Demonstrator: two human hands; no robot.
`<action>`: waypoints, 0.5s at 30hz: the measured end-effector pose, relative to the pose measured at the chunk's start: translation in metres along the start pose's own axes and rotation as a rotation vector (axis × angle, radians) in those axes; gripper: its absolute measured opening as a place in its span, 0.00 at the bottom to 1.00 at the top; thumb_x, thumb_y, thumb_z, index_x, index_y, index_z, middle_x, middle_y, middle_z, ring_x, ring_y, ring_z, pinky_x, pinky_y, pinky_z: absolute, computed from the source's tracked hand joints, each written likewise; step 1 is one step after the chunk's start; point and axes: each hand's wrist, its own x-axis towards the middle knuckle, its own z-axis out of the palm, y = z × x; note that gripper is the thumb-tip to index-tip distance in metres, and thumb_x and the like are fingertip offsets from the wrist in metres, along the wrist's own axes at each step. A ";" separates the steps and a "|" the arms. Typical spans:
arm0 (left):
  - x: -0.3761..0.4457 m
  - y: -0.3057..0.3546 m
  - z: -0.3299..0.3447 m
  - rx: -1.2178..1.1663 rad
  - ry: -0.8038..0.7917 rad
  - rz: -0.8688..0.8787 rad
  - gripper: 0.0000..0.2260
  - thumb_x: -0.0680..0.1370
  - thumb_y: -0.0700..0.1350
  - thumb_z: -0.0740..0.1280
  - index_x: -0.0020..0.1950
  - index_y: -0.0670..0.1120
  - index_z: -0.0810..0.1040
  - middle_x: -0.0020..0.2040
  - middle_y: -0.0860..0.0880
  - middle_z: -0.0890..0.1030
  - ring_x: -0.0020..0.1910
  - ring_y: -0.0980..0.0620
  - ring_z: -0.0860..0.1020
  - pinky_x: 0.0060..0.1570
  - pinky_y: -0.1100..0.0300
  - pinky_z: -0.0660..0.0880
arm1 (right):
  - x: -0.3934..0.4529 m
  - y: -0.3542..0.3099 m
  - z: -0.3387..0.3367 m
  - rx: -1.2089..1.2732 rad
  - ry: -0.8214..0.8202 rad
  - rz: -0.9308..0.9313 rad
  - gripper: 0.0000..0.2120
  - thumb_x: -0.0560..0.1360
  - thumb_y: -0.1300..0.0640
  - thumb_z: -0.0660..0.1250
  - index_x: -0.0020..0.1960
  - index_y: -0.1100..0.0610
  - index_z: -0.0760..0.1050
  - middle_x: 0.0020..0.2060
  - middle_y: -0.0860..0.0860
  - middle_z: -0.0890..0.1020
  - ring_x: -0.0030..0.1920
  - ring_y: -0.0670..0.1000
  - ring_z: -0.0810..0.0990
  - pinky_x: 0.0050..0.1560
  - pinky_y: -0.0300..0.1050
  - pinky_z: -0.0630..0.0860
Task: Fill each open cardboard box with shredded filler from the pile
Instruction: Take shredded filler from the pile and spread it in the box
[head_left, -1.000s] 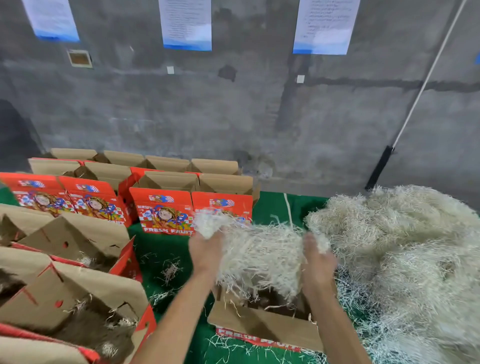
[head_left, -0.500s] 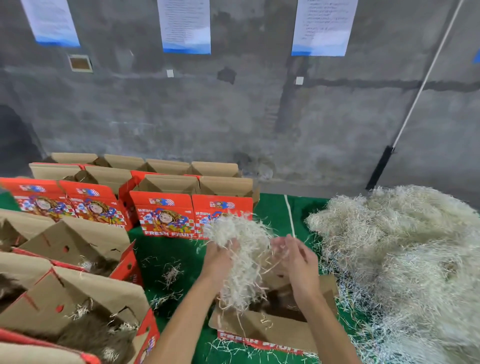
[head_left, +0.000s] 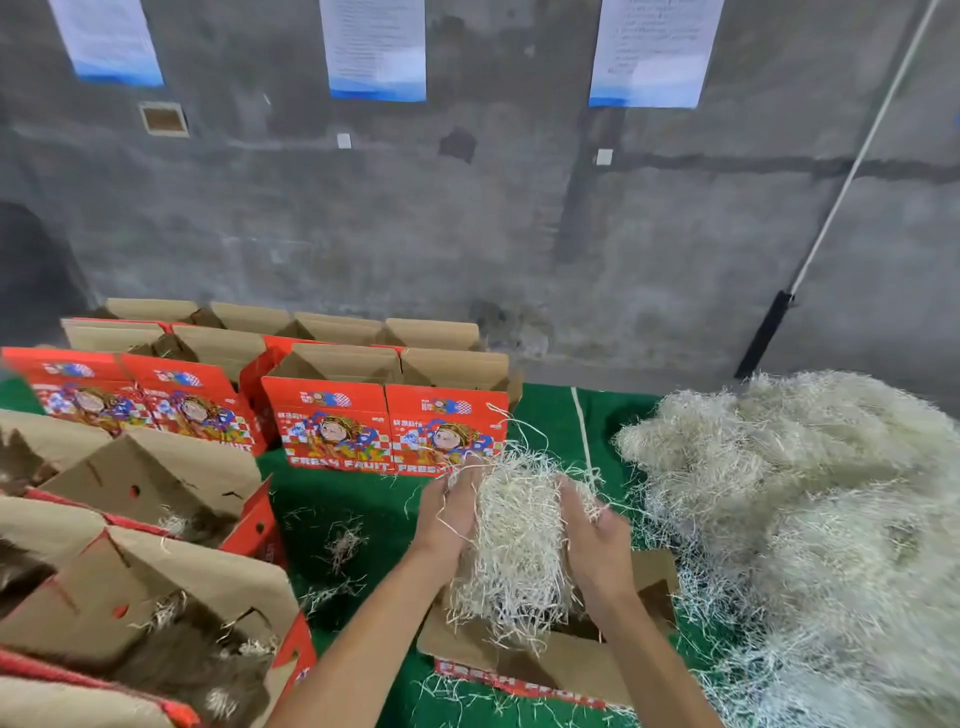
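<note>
Left hand (head_left: 449, 512), right hand (head_left: 597, 545): pressed against clump of shredded filler (head_left: 514, 551) from both sides | Clump: above open cardboard box (head_left: 545, 660), near centre of green tabletop (head_left: 363, 499) | Filler pile (head_left: 810, 519): right.

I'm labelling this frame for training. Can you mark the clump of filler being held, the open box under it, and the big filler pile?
clump of filler (head_left: 514, 540), head view, middle of the bundle between both hands.
open box (head_left: 561, 670), head view, near brown flap.
filler pile (head_left: 810, 499), head view, centre of the heap.
</note>
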 end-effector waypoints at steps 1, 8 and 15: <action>0.003 0.002 -0.002 -0.027 0.029 0.004 0.28 0.70 0.68 0.70 0.57 0.48 0.74 0.55 0.38 0.80 0.57 0.37 0.79 0.62 0.44 0.73 | 0.000 -0.001 -0.003 0.029 0.005 0.018 0.32 0.70 0.27 0.65 0.22 0.49 0.61 0.21 0.50 0.61 0.21 0.49 0.56 0.22 0.39 0.59; -0.007 -0.007 0.032 -0.127 0.104 0.058 0.16 0.82 0.55 0.62 0.44 0.44 0.78 0.32 0.45 0.78 0.39 0.40 0.79 0.37 0.57 0.75 | -0.002 -0.011 0.047 0.110 0.148 0.094 0.29 0.75 0.28 0.57 0.37 0.56 0.67 0.28 0.48 0.70 0.28 0.49 0.66 0.29 0.42 0.68; 0.015 0.014 -0.017 -0.026 0.211 0.063 0.27 0.74 0.69 0.64 0.52 0.44 0.77 0.27 0.48 0.74 0.24 0.50 0.74 0.26 0.60 0.73 | 0.017 0.000 -0.004 0.180 0.163 0.099 0.24 0.78 0.39 0.64 0.34 0.57 0.67 0.22 0.44 0.69 0.23 0.46 0.62 0.20 0.37 0.61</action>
